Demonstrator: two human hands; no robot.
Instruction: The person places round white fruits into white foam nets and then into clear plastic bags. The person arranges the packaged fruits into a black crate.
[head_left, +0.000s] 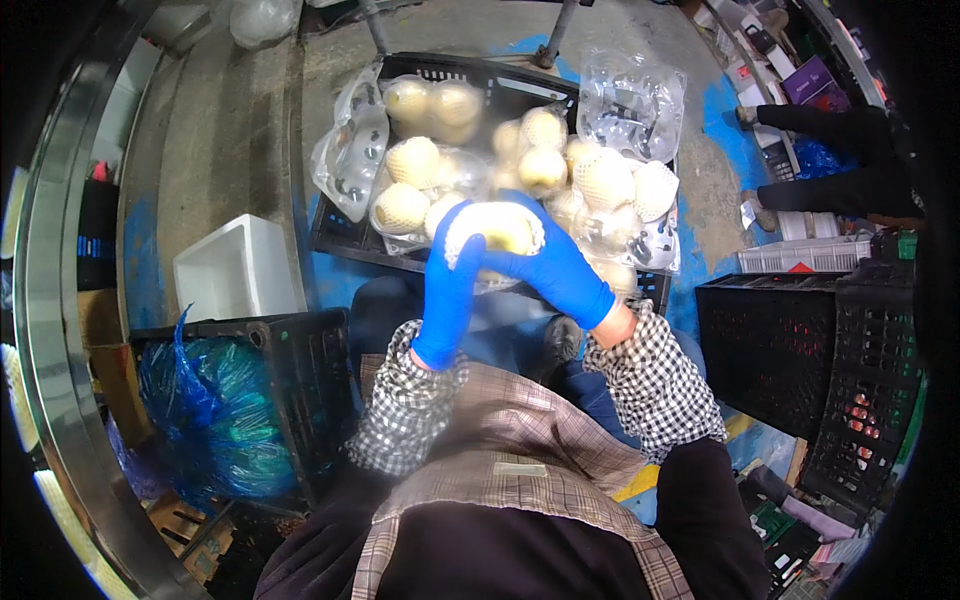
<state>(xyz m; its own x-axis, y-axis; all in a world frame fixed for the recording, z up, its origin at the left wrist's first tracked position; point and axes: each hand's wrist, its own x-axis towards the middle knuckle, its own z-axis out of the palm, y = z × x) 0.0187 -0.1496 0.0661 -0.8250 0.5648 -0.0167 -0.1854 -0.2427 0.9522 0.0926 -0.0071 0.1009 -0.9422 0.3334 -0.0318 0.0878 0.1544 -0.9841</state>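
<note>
Both of my hands wear blue gloves and hold one pale yellow round fruit (504, 234) in a white foam net, over the near edge of a black plastic crate (352, 251). My left hand (452, 281) grips it from the left, and my right hand (559, 270) from the right. Beyond them, several fruits in foam nets (415, 163) sit in clear plastic trays. More netted fruits (602, 180) are heaped at the crate's right side. One clear plastic tray (630, 112) lies at the back right, another (356, 150) leans at the left edge. Glare blurs the held fruit.
At the left are a white foam box (232, 270) and a black crate (300, 330) with blue plastic bags (217, 412). Black crates (772, 337) stand at the right. Another person's dark-trousered legs (825, 124) show at the upper right, beside packed goods. A metal frame (45, 300) runs down the left.
</note>
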